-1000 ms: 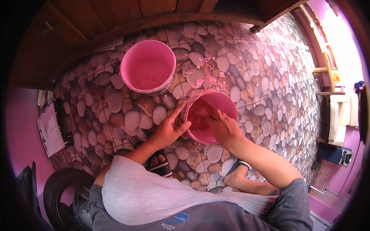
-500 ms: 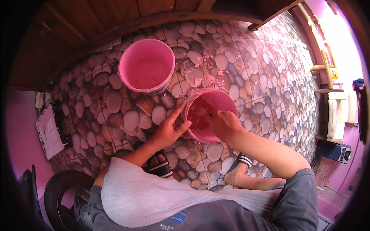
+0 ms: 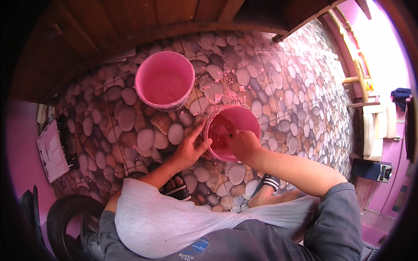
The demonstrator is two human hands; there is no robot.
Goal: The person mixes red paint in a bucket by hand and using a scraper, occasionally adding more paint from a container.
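Between my feet a pink bucket (image 3: 250, 121) tilts with its mouth toward me, its inside showing darker red patches with ragged edges. My left hand (image 3: 190, 150) braces its left side, thumb at the rim and fingers spread along the outer wall. Inside the mouth, my right hand (image 3: 244, 144) is closed around a small tool with a dark end (image 3: 231, 135); most of that tool is hidden by the fingers. A second pink bucket (image 3: 166, 78) stands upright beyond my left hand, with pale residue on its bottom.
Pink flakes (image 3: 217, 96) lie scattered on the pebble-patterned floor (image 3: 287, 126) past the near bucket. Wooden furniture (image 3: 143, 15) borders the far side. A black wheel (image 3: 65, 222) stands at lower left, near a pink-white panel (image 3: 53, 150). A dark box (image 3: 370, 170) sits at the right.
My right hand has shifted slightly within the near bucket, and the dark tool end shows more clearly. The left hand keeps its place on the bucket. The whole view has moved a little.
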